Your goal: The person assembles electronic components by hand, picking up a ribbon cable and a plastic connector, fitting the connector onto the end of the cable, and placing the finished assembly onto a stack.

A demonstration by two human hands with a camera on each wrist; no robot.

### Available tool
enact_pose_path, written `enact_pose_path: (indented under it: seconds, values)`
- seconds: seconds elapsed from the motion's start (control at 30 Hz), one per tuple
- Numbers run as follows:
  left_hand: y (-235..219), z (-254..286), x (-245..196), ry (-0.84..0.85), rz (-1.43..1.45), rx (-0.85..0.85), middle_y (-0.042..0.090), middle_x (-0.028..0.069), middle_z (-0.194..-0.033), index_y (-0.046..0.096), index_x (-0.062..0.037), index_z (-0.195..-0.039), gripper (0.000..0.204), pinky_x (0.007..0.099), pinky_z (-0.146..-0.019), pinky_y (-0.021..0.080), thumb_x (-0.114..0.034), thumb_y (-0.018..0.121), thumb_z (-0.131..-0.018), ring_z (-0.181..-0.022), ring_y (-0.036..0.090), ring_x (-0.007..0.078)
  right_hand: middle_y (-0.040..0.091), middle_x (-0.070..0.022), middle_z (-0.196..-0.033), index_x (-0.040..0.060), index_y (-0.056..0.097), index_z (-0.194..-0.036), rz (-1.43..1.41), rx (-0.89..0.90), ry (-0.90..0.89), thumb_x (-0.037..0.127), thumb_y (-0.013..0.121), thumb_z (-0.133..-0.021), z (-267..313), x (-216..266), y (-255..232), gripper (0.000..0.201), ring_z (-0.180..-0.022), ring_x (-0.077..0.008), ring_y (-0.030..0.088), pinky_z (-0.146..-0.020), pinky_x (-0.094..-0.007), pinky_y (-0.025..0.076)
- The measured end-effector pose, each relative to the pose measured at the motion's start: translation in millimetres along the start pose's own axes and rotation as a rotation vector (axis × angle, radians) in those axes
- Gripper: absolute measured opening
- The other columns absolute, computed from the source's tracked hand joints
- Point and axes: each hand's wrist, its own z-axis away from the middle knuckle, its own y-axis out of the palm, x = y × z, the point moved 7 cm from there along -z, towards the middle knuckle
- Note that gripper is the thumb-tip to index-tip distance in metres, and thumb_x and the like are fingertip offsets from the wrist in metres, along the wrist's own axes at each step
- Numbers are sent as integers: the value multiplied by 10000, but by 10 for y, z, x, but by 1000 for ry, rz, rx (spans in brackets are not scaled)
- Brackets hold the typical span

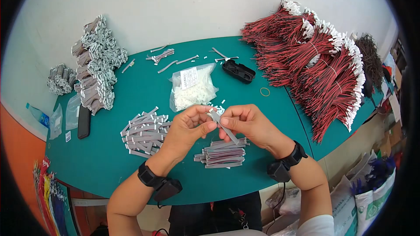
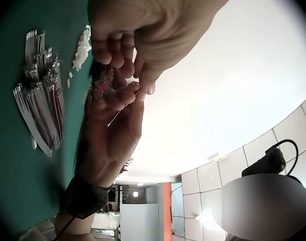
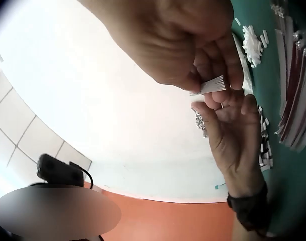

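Observation:
Both hands meet over the green table around one short grey ribbon cable (image 1: 229,133). My right hand (image 1: 247,122) pinches it between thumb and fingers. My left hand (image 1: 190,124) has its thumb and index finger at the cable's upper end, by a small white connector housing (image 1: 211,112). In the right wrist view, the ribbon's other end fans out into bare metal terminals (image 3: 219,83). Beneath the hands lies a stack of grey ribbon cables (image 1: 221,156) with similar terminal ends. Left of it spreads a pile of ribbon cables with white housings (image 1: 144,137).
Loose white housings (image 2: 81,49) lie beside a clear bag of them (image 1: 194,89). Big bundles of red-black wires (image 1: 306,61) fill the right side; bundled grey cables (image 1: 98,67) rise at the left. A black case (image 1: 238,71) and a dark phone-like object (image 1: 84,122) lie around.

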Motion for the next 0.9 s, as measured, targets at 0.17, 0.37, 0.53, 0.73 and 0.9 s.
enact_pose_path:
  seconds: [0.17, 0.37, 0.53, 0.73, 0.9]
  values:
    - [30, 25, 47, -29, -18, -31, 614, 8, -826, 581, -63, -876, 116, 206, -594, 403, -111, 677, -832, -692, 521, 65, 655, -44, -781, -4, 607, -889, 112, -54, -46, 153, 557, -923, 16, 15, 14, 168, -670, -71, 599, -596, -194, 463]
    - [11, 28, 52, -17, -5, -64, 619, 7, -782, 586, -62, -845, 106, 209, -585, 404, -117, 676, -833, -664, 522, 64, 658, -43, -792, -12, 600, -890, 161, -38, -73, 107, 553, -917, 14, -12, 45, 131, -699, -71, 611, -601, -185, 461]
    - [-17, 36, 90, -25, 26, -68, 618, 11, -777, 586, -68, -835, 97, 214, -586, 410, -118, 669, -839, -666, 534, 68, 661, -41, -797, -8, 599, -892, 102, -41, -84, 97, 550, -917, -6, -35, 45, 119, -702, -71, 614, -593, -182, 456]
    - [-11, 34, 113, -27, 120, -66, 609, 7, -767, 587, -64, -837, 98, 217, -582, 415, -123, 666, -842, -661, 540, 69, 663, -44, -795, 3, 598, -886, 108, -42, -87, 92, 544, -919, -5, -31, 39, 109, -699, -65, 612, -576, -179, 448]
    - [14, 35, 59, 8, 48, -71, 617, 9, -785, 589, -61, -849, 100, 214, -582, 413, -124, 666, -842, -661, 539, 69, 662, -45, -794, -5, 596, -882, 101, -39, -95, 90, 545, -918, -6, -40, 43, 113, -695, -67, 609, -598, -188, 461]
